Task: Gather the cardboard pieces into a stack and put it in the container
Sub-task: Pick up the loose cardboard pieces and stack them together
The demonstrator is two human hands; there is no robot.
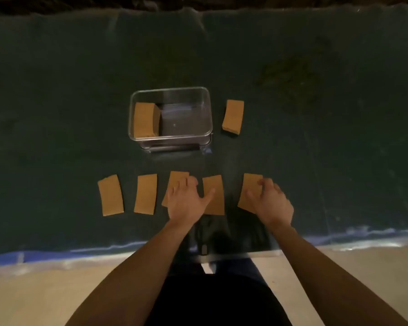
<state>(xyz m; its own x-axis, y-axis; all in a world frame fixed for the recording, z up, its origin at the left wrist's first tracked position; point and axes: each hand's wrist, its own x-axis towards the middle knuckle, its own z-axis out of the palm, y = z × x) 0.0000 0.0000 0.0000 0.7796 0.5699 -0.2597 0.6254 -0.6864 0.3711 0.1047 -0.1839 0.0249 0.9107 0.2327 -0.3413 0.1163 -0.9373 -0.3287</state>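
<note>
Dark green cloth (57,114) over table, dim room, tan floor (33,290). Our left hand (186,198) flat, spread across two cardboard pieces (213,194); right hand (272,201) curled on another piece (250,191), grip unclear. Clear container (170,90) beyond holds stack (144,120).

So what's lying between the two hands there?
In the head view, one flat cardboard piece lies between the left hand and the right hand; the left thumb touches it.

Both bare forearms reach forward; left hand (186,198) lies flat, fingers spread (thumb out), right hand (271,200) curled, knuckles up.
</note>
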